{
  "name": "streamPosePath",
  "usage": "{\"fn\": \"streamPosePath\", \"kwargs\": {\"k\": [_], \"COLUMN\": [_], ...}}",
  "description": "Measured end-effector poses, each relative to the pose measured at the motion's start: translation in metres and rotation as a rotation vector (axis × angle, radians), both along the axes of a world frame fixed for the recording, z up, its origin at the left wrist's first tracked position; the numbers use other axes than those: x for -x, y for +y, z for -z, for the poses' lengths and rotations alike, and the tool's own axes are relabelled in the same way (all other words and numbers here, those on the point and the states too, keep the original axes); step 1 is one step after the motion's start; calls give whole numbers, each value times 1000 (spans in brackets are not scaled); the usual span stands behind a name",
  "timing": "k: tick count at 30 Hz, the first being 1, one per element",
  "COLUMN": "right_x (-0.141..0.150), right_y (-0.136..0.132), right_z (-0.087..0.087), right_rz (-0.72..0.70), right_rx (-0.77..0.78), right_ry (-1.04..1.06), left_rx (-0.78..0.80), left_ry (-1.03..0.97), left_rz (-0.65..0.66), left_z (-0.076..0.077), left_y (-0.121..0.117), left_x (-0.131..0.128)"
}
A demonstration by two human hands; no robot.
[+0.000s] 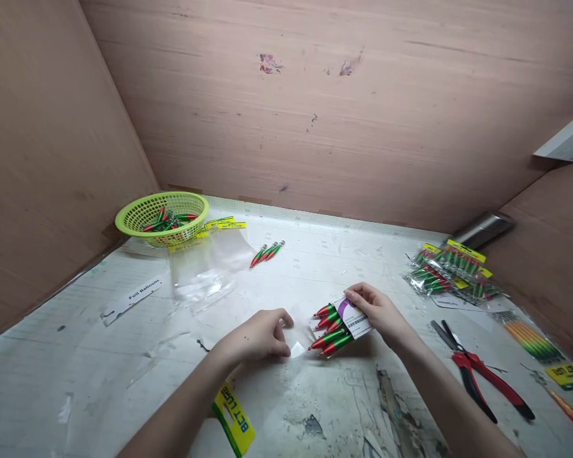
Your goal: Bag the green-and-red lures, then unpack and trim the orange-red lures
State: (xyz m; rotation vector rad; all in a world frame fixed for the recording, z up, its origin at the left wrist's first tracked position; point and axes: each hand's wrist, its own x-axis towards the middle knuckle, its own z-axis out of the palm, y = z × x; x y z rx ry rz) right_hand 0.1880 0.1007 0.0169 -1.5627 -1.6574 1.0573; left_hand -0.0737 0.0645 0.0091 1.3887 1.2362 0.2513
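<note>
My right hand (379, 312) grips a small card (356, 320) carrying several red-and-green lures (331, 331), fingers curled over its far edge. My left hand (262, 335) is closed in a pinch on the mouth of a clear plastic bag (296, 346) lying just left of the lures' tips. Both hands rest low over the worn white tabletop (315, 267) near the front centre.
A green basket (162, 217) of loose lures stands at the back left, beside empty clear bags (205, 267) with yellow headers. Three loose lures (266, 253) lie mid-table. Packed bags (451, 272) pile at the right, with red-handled pliers (480, 375) nearer. A yellow label (233, 420) lies under my left forearm.
</note>
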Motion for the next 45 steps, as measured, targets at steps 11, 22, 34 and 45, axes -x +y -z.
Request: {"fn": "streamPosePath", "kwargs": {"k": [11,22,34,45], "right_x": [-41,-36,-33,-22], "right_y": [-30,-52,-51,-55], "right_z": [20,25,38,56], "right_rz": [-487,-314,-343,-223], "right_rx": [-198,-91,-255,-443], "right_ry": [-349,178,-229,-373], "left_rx": [-647,-729,-616,-536], "left_ry": [302,158,544,-42], "left_rz": [64,13,-26,28], "left_z": [-2,23,22,16], "left_y": [-33,-24,-24,21], "left_x": [-59,-41,-45,-92]}}
